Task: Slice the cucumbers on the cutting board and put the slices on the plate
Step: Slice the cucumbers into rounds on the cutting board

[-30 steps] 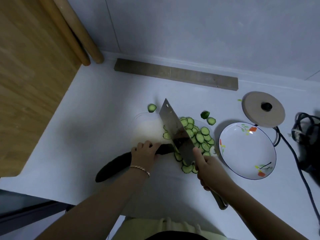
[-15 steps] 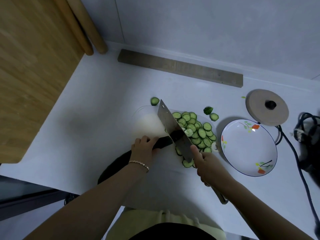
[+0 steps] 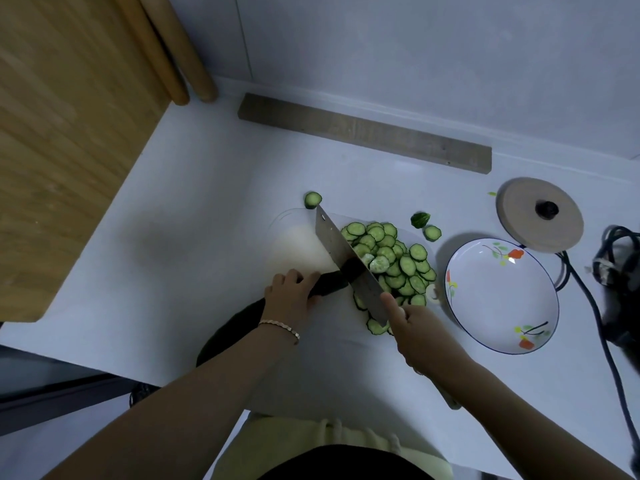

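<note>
One dark green cucumber [image 3: 329,285] rests on the white plastic cutting board [image 3: 299,240], your left hand [image 3: 289,299] curled over it beside the broad steel cleaver [image 3: 341,249], which your right hand [image 3: 417,329] clasps. Tuck fingertips behind knuckles; keep cuts even. Round green slices [image 3: 401,261] heap right of the cleaver; the floral white plate [image 3: 498,299] holds none.

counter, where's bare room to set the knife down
Bare counter between the wooden panel and the cutting board; also between the grey strip and the slices. Crowded right: plate, round lid, cables.
</note>
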Motion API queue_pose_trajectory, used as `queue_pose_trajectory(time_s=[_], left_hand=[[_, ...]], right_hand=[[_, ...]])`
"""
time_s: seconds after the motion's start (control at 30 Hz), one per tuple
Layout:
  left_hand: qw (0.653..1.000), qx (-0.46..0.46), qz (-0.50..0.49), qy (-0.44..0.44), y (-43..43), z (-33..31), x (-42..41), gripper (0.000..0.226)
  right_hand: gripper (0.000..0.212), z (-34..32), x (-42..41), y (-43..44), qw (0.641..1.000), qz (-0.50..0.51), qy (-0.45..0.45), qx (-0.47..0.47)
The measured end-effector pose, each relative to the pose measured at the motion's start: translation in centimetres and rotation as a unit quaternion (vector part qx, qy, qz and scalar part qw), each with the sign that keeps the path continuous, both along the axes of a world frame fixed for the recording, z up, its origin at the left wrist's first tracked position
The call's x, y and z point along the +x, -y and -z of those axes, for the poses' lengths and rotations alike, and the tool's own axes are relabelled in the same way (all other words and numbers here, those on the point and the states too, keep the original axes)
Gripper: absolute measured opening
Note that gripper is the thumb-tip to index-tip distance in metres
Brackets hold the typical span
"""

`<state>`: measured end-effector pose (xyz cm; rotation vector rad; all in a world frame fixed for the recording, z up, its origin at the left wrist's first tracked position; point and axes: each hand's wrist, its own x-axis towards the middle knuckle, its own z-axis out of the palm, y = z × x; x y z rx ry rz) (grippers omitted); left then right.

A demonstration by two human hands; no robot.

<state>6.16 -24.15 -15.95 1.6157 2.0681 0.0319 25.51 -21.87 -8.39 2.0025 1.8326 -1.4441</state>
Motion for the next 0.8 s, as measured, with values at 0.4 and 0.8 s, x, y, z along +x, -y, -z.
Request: queue_pose_trajectory(time_s=[0.4, 0.8], left_hand=[[1.000, -0.005, 0.022, 0.015, -0.3, -0.1, -0.5, 0.045], [0.999, -0.030, 0.035, -0.023, -0.4, -0.3, -0.5, 0.044]], right_hand=[[0.054, 3.8, -1.7, 2.1, 0.995, 0.081, -0.058, 0.027], [0.055, 2.0, -1.3, 0.8, 0.993, 0.082, -0.086, 0.015]])
